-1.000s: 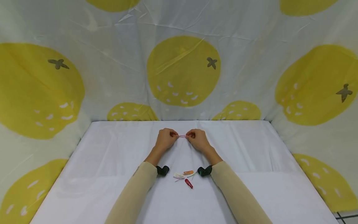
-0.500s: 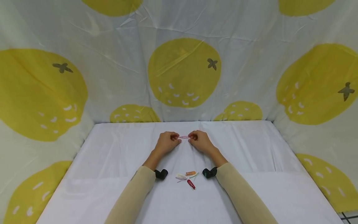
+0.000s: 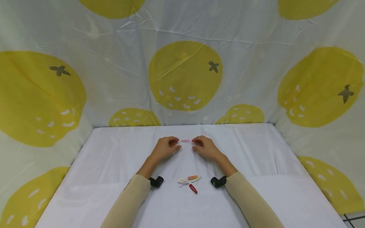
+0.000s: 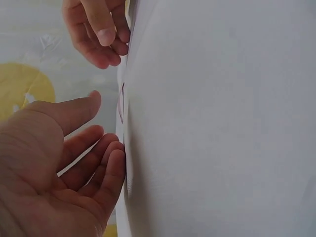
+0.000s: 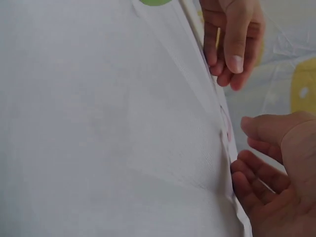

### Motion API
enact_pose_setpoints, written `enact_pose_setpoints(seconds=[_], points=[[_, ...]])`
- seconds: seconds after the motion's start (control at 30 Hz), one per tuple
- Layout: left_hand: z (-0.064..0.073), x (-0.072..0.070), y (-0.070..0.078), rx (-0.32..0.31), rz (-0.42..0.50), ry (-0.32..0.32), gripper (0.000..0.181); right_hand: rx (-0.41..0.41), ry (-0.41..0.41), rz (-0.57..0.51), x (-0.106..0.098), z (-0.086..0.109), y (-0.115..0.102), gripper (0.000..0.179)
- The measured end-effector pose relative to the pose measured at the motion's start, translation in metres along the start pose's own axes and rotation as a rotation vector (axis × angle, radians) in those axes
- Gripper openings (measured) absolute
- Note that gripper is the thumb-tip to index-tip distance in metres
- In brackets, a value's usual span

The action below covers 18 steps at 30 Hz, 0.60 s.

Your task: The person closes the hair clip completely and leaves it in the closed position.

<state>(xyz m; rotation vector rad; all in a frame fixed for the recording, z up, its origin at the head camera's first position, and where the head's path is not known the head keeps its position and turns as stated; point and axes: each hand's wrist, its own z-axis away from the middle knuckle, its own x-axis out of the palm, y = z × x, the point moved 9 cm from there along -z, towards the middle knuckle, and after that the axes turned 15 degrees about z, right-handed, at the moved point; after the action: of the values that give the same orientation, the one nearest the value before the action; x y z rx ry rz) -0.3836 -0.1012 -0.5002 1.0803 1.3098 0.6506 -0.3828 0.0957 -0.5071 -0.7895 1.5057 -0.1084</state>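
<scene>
A pink hair clip (image 3: 185,141) lies on the white cloth between the two hands, touched by neither. On its left is the left hand (image 3: 165,148), its thumb and fingers parted and loosely bent around nothing. The right hand (image 3: 207,148) mirrors it on the other side, likewise holding nothing. Seen edge-on in the left wrist view, the clip (image 4: 121,103) shows as a thin pinkish loop beyond the left hand (image 4: 74,163). In the right wrist view a bit of the clip (image 5: 227,123) peeks past a cloth fold near the right hand (image 5: 276,173).
Nearer the body lies a small group of hair clips: an orange one (image 3: 192,178), a white one (image 3: 183,181), a red one (image 3: 193,189) and a pale green one (image 3: 196,179). A lemon-print curtain (image 3: 242,79) hangs behind the white-covered table (image 3: 119,196).
Both hands held the pink clip by its ends a second ago. They have let go and drawn apart to either side, leaving it on the cloth.
</scene>
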Motion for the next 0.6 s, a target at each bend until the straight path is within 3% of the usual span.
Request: enact_pose_setpoints(seconds=[0.4, 0.6], points=[[0.019, -0.008, 0.005, -0.005, -0.048, -0.028, 0.036, -0.093, 0.043, -0.013, -0.015, 0.025, -0.01, 0.027], [0.03, -0.008, 0.009, 0.024, -0.043, -0.04, 0.035, -0.12, 0.046, 0.032, -0.015, 0.038, -0.012, 0.025]])
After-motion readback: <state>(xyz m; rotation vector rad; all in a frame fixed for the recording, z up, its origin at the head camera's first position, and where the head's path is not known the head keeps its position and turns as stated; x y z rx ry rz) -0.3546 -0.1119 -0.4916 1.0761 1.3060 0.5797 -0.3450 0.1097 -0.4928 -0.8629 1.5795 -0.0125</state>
